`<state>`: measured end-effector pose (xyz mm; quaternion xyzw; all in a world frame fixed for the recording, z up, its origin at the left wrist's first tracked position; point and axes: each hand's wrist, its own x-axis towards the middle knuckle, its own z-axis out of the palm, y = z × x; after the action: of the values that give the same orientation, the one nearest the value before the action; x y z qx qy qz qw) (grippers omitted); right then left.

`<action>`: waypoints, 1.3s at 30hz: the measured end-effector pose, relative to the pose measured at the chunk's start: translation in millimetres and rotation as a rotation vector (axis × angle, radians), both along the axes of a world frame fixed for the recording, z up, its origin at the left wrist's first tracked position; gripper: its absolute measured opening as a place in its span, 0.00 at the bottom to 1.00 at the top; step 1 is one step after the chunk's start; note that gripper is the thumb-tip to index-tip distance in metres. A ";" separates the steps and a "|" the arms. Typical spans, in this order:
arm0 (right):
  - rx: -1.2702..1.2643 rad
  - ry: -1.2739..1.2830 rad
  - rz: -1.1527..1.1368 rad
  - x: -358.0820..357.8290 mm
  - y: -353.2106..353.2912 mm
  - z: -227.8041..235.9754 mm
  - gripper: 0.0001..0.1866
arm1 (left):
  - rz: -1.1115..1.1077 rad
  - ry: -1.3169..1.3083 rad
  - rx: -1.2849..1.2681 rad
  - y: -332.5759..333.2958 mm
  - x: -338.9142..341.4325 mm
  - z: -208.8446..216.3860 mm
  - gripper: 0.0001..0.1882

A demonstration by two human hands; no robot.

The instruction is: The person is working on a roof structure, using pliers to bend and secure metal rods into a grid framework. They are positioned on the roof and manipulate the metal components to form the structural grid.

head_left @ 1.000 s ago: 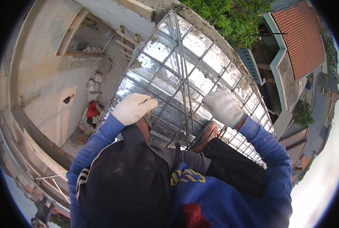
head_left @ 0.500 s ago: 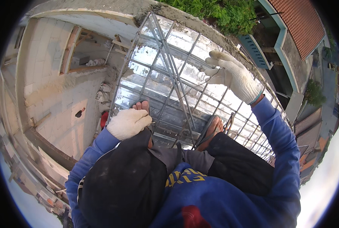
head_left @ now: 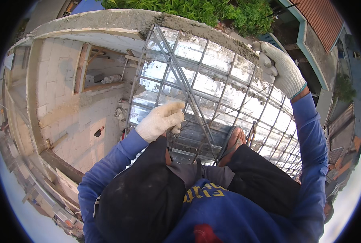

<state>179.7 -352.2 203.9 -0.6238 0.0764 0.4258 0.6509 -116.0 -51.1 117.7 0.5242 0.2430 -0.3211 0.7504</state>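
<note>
My right hand (head_left: 283, 69), in a white knit glove, is raised at the far right of a steel bar mesh (head_left: 228, 79). Its fingers are curled around a thin dark tie wire (head_left: 245, 102), which slants down and left across the mesh. My left hand (head_left: 161, 121), gloved alike, hovers over the near left part of the mesh, fingers bent toward the thumb. What the left fingers hold, if anything, cannot be made out. Two long diagonal bars (head_left: 184, 85) cross on top of the mesh between my hands. Shiny metal sheeting (head_left: 209, 86) lies beneath.
My sandalled right foot (head_left: 232, 142) stands on the mesh, beside a dark two-handled tool (head_left: 252, 133). To the left the deck drops off to a deep room with pale block walls (head_left: 77, 133). A rough concrete edge (head_left: 107, 18) runs along the far side, with green shrubs (head_left: 204, 9) beyond.
My right hand has moved right and farther away, its fingers going from spread to curled, the wire stretching with it. My left hand has lifted off my knee area, rightward and forward.
</note>
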 end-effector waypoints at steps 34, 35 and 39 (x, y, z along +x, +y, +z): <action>-0.303 -0.383 0.643 -34.9 -52.4 -89.8 0.26 | 0.281 0.062 1.686 -188.4 46.7 -139.0 0.26; -0.317 -0.392 0.655 -34.6 -42.0 -81.5 0.26 | 0.275 0.056 1.705 -185.7 46.0 -137.6 0.25; -0.325 -0.437 0.755 -40.2 -26.4 -98.8 0.26 | 0.177 0.149 1.697 -185.1 47.3 -130.9 0.23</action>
<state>139.6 -378.6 105.1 -0.7770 -0.2294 0.4741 0.3449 -68.6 -236.1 -13.2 0.8650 0.4899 -0.0041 0.1083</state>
